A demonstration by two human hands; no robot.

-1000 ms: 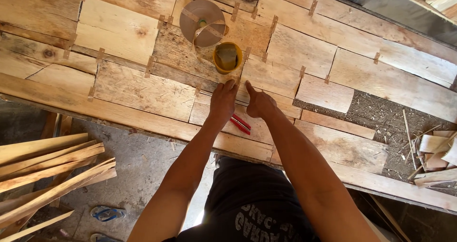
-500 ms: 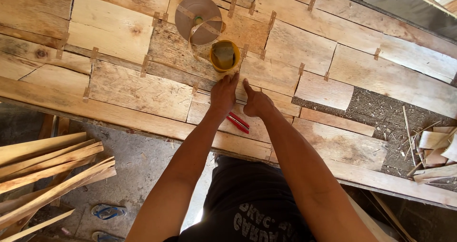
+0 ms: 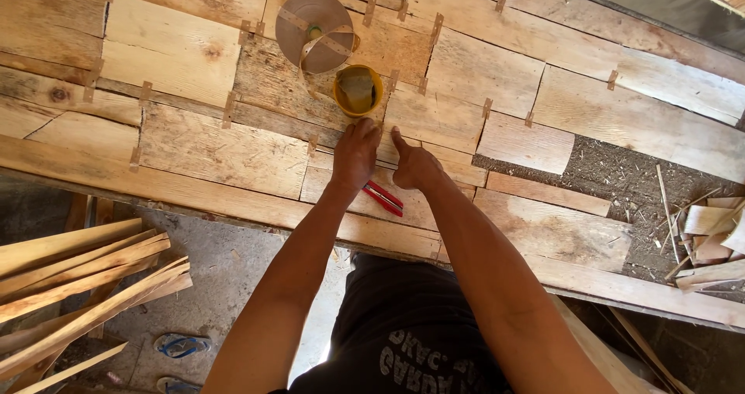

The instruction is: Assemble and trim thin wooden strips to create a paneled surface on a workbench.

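Observation:
My left hand [image 3: 356, 155] and my right hand [image 3: 414, 165] rest side by side on a patchwork of thin wood veneer sheets [image 3: 225, 150], fingers pressed flat on a seam just below a yellow bowl [image 3: 357, 90]. The sheets are joined by small strips of brown paper tape [image 3: 229, 108]. A roll of brown paper tape [image 3: 314, 31] lies behind the bowl, its loose end trailing towards it. A red-handled tool [image 3: 384, 198] lies on the veneer under my wrists. Neither hand grips anything.
Bare dark table surface [image 3: 613, 181] shows to the right where no veneer lies. Loose veneer scraps [image 3: 710, 235] are piled at the right edge. Long wood strips [image 3: 77, 285] lean at lower left. Blue sandals [image 3: 180, 346] lie on the concrete floor below.
Both hands stay pressed on the same seam; the fingers have shifted only slightly. The view has drifted a little.

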